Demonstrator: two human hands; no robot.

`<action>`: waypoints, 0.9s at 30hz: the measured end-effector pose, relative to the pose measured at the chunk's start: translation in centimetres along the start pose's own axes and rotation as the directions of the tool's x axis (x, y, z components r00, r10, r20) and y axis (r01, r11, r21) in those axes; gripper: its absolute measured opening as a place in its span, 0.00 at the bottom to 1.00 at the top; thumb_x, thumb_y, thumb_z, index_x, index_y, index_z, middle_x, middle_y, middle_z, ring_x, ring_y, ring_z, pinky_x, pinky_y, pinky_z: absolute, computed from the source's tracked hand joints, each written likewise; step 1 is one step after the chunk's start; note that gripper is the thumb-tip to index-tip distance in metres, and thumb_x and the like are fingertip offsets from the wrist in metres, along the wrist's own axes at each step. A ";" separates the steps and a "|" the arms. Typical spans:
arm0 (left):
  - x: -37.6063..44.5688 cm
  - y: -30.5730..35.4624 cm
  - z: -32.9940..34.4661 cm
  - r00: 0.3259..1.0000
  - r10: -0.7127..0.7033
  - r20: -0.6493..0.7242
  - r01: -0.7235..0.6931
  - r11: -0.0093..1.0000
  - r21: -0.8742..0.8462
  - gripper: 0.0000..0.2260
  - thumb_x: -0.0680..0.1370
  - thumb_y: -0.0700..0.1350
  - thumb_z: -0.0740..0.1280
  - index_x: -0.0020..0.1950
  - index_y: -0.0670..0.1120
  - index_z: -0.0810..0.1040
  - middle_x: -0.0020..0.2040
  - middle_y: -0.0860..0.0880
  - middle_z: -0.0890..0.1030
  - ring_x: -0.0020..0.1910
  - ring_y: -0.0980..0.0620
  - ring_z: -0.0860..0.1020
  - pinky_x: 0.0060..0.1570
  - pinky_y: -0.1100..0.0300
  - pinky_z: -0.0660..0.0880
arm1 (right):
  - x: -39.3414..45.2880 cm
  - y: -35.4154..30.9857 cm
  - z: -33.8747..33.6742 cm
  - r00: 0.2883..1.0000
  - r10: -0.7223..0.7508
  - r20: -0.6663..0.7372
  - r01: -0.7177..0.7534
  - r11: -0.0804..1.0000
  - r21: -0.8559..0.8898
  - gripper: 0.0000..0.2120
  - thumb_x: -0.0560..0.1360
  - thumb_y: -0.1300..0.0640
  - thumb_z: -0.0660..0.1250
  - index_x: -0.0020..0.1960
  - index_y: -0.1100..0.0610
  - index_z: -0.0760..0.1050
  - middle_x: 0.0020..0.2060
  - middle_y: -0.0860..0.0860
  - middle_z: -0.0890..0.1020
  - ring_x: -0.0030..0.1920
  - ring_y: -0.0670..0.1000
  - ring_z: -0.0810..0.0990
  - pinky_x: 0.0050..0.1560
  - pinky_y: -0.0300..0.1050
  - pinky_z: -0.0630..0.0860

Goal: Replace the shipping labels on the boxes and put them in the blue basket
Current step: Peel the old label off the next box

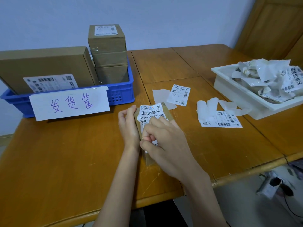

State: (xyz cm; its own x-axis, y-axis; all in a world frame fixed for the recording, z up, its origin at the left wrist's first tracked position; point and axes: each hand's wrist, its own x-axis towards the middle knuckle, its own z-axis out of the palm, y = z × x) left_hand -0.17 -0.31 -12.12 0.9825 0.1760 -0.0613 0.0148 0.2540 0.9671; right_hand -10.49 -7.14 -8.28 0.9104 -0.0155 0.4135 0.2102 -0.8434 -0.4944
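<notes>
A small flat cardboard box (165, 110) lies on the table in front of me. Its white shipping label (150, 113) is wrinkled and lifted partly off the top. My left hand (128, 126) grips the box's left edge. My right hand (165, 143) pinches the near end of the label over the box. The blue basket (120, 94) stands at the far left with a large labelled box (44, 69) and a stack of small boxes (108, 53) inside. Fresh labels (179, 95) (221, 119) lie to the right of the box.
A white tray (229, 89) full of crumpled old labels sits at the right. Strips of backing paper (208, 105) lie beside it. A white paper sign with handwriting (70, 104) hangs on the basket's front. A wooden chair (272, 28) stands at the back right.
</notes>
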 end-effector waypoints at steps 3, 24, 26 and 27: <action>0.0 0.0 0.0 1.000 -0.023 -0.003 0.023 1.000 -0.012 0.08 0.79 0.48 0.66 0.49 0.44 0.72 0.40 0.51 0.78 0.40 0.55 0.77 0.39 0.61 0.73 | 0.0 0.1 -0.1 1.000 0.001 0.003 -0.001 0.999 0.048 0.08 0.70 0.56 0.64 0.34 0.55 0.69 0.32 0.45 0.69 0.39 0.47 0.66 0.43 0.35 0.61; -0.5 0.2 -0.1 1.000 0.001 -0.014 -0.001 1.000 -0.007 0.07 0.80 0.47 0.65 0.49 0.43 0.73 0.40 0.54 0.76 0.40 0.57 0.76 0.41 0.63 0.71 | -0.7 0.3 -1.6 0.999 -0.016 0.031 0.008 0.969 0.246 0.15 0.68 0.52 0.72 0.37 0.56 0.66 0.33 0.46 0.70 0.38 0.48 0.67 0.39 0.38 0.65; -0.6 0.3 -0.1 1.000 0.005 -0.008 -0.005 1.000 -0.001 0.08 0.80 0.47 0.65 0.51 0.42 0.73 0.40 0.55 0.75 0.39 0.59 0.75 0.41 0.63 0.71 | -1.0 0.2 -1.0 0.997 -0.082 -0.007 0.083 0.996 0.023 0.19 0.63 0.45 0.74 0.37 0.52 0.65 0.34 0.43 0.68 0.39 0.47 0.66 0.42 0.38 0.64; -0.6 0.3 0.0 1.000 -0.002 -0.008 0.002 1.000 0.001 0.09 0.80 0.47 0.65 0.51 0.42 0.73 0.40 0.54 0.75 0.39 0.59 0.75 0.41 0.63 0.71 | -1.1 0.2 -0.8 0.995 -0.099 -0.017 0.098 0.995 -0.027 0.20 0.62 0.45 0.75 0.37 0.51 0.65 0.34 0.42 0.68 0.39 0.47 0.66 0.43 0.37 0.62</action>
State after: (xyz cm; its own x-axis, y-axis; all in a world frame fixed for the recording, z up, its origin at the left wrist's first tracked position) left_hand -0.74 -0.35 -11.80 0.9808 0.1837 -0.0650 0.0166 0.2535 0.9672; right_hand -11.74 -7.76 -8.26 0.8791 0.0591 0.4730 0.2892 -0.8550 -0.4306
